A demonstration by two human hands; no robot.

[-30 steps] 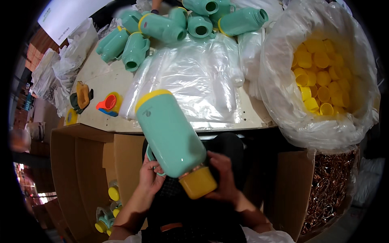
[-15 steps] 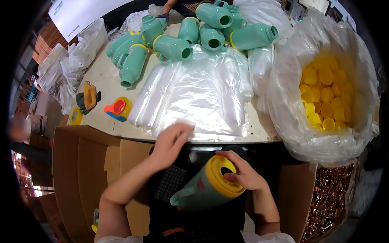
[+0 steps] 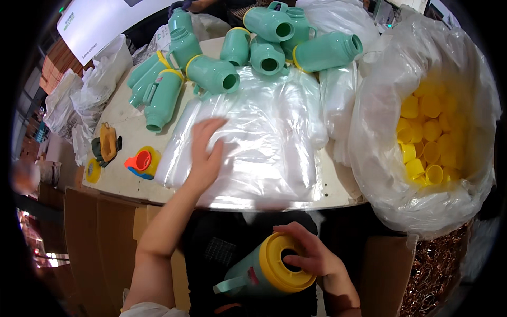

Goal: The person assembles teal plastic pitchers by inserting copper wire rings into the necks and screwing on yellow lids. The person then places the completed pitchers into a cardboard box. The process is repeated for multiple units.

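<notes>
My left hand (image 3: 207,157) is stretched over a stack of clear plastic bags (image 3: 259,137) on the table, thumb and fingers apart, holding nothing. I cannot tell whether it touches the top bag. In my right hand (image 3: 317,256) is a green plastic thermos jug body (image 3: 244,277), tilted over my lap with its yellow ring end (image 3: 269,267) facing up to the right. My fingers lie over the ring's rim and the thumb reaches to its dark centre hole. The jug's handle points left. Several similar green jug bodies (image 3: 214,74) lie and stand beyond the bags.
Yellow cups (image 3: 432,129) fill a plastic-lined container (image 3: 369,174) at right, above a box of coppery pieces (image 3: 433,269). Tape rolls (image 3: 143,161) and a glove (image 3: 108,142) lie at left, near an open carton (image 3: 105,238). A co-worker's gloved hand (image 3: 179,5) is at the far side.
My left hand has moved forward from the table's near edge to above the bags. The right hand keeps its hold on the jug. At the far side, the co-worker's hand is now at another jug.
</notes>
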